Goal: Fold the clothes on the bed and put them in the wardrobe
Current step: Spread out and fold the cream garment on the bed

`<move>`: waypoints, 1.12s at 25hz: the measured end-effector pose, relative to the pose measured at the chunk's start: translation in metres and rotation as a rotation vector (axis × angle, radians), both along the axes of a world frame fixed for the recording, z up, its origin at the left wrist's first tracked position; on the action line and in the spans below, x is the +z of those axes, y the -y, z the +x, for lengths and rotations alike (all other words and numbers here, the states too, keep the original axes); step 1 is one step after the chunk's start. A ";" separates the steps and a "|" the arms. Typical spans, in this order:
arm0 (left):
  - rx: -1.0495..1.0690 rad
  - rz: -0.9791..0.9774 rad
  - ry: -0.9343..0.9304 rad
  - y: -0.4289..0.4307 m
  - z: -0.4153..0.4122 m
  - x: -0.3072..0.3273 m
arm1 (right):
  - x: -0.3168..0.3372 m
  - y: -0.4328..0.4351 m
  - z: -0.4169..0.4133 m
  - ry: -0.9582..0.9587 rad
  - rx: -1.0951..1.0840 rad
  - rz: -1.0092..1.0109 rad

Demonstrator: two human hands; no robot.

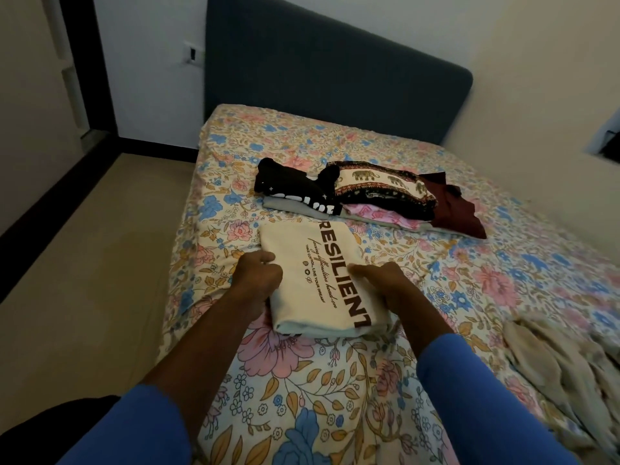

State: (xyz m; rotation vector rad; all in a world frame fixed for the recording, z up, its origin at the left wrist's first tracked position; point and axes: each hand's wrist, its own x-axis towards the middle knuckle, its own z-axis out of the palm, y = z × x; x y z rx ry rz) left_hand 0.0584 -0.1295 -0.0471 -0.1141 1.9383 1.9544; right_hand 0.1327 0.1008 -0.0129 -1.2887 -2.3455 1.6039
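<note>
The folded shirt (322, 280) lies on the bed (503, 263) before me. My left hand (260, 276) curls round its left edge. My right hand (382, 280) lies over the right edge, grip unclear. It looks soft, light and floppy, so it's best lifted from under both sides.

Cream with dark brown "RESILIENT" lettering on the folded T-shirt (318, 273) at centre. Pink and blue flowers with tan leaves over a cream ground on the bedsheet (335, 397).

Above centre:
- black with white lettering on the black top (292, 186)
- plain grey on the grey garment (285, 204) beneath
- cream, black and gold on the elephant-print fabric (379, 186)
- pink floral on the pink garment (379, 214)
- deep maroon on the maroon garment (459, 209)

Slate blue on the headboard (318, 68), upper centre. Beige on the crumpled garment (553, 364), lower right. Bright blue on the sleeves (134, 424).
</note>
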 end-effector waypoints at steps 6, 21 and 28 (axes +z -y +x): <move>0.036 -0.083 -0.043 -0.002 -0.009 0.006 | 0.051 -0.007 -0.016 0.054 0.198 -0.345; -0.028 -0.194 -0.178 -0.004 0.004 0.006 | -0.001 0.117 0.042 0.067 0.872 1.184; -0.102 -0.588 -0.387 -0.023 -0.003 -0.004 | -0.012 0.032 0.073 -0.024 0.465 1.005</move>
